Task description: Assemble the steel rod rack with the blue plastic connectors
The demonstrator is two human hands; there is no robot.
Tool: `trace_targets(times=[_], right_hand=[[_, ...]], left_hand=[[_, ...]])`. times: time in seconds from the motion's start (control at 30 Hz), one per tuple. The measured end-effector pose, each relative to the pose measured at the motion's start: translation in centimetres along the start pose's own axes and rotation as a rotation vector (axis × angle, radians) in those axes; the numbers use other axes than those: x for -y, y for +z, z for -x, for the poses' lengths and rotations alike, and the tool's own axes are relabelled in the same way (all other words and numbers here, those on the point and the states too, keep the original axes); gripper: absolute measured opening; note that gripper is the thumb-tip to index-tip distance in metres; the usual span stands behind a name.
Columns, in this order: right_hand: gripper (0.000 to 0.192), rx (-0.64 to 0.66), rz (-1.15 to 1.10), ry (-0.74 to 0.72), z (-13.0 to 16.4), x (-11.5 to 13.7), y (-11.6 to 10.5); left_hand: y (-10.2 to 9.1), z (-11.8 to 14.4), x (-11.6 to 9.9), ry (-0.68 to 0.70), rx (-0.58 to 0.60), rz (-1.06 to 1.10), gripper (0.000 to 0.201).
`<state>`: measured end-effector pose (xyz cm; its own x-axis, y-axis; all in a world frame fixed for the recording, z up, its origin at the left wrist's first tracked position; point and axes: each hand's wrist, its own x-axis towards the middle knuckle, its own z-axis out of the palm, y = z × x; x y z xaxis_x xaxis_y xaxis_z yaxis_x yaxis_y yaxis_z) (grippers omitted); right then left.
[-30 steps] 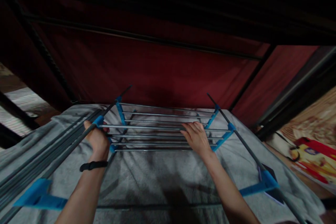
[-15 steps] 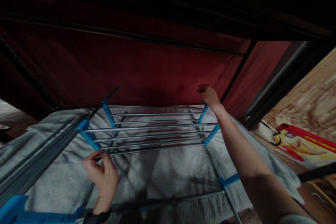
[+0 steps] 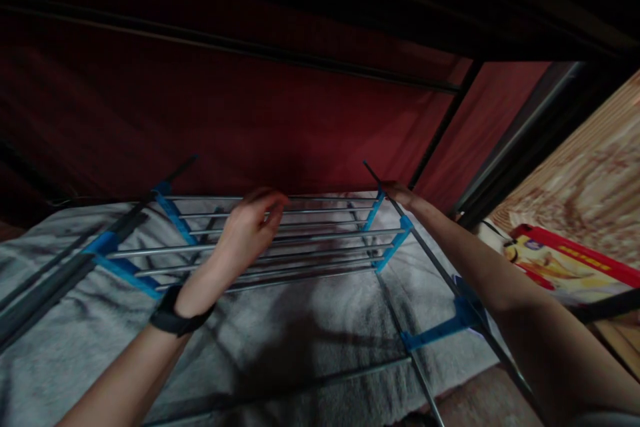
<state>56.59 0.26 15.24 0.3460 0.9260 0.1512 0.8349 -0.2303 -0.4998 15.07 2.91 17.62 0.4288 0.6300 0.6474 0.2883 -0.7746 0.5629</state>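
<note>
A metal drying rack [image 3: 300, 250] with silver rods and blue plastic joints stands over a grey towel [image 3: 300, 320]. My left hand [image 3: 250, 227], with a black band on the wrist, hovers over the middle rods with fingers apart and slightly curled, holding nothing. My right hand [image 3: 397, 193] reaches to the far right corner and rests on the dark side rail [image 3: 430, 260] by a blue joint; its fingers are mostly hidden.
A dark red fabric panel [image 3: 280, 113] with black poles rises behind the rack. To the right lie a patterned floor covering [image 3: 590, 180] and a red-and-yellow package [image 3: 565, 260]. Dark rods [image 3: 45, 287] run along the left side.
My left hand rose from the near left edge to above the middle rods. My right hand dropped slightly onto the far right corner rail. The view shifted a little rightward.
</note>
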Motion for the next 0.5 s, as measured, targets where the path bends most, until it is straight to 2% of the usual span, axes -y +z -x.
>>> trace_targets(times=[0.1, 0.23, 0.37, 0.5], right_hand=[[0.025, 0.008, -0.032, 0.033, -0.4, -0.7, 0.6], [0.015, -0.01, -0.049, 0.061, -1.2, -1.0, 1.3], [0.014, -0.053, -0.062, 0.101, -1.7, -1.1, 2.0], [0.019, -0.104, -0.083, 0.125, -1.7, -1.4, 2.7]], left_hand=[[3.4, -4.0, 0.1, 0.008, 0.25, 0.086, 0.01], [9.5, -7.6, 1.4, 0.174, 0.535, 0.017, 0.014], [15.9, -9.6, 3.0, 0.254, 0.66, -0.187, 0.027], [21.2, -10.7, 3.2, 0.298, 0.735, -0.317, 0.039]])
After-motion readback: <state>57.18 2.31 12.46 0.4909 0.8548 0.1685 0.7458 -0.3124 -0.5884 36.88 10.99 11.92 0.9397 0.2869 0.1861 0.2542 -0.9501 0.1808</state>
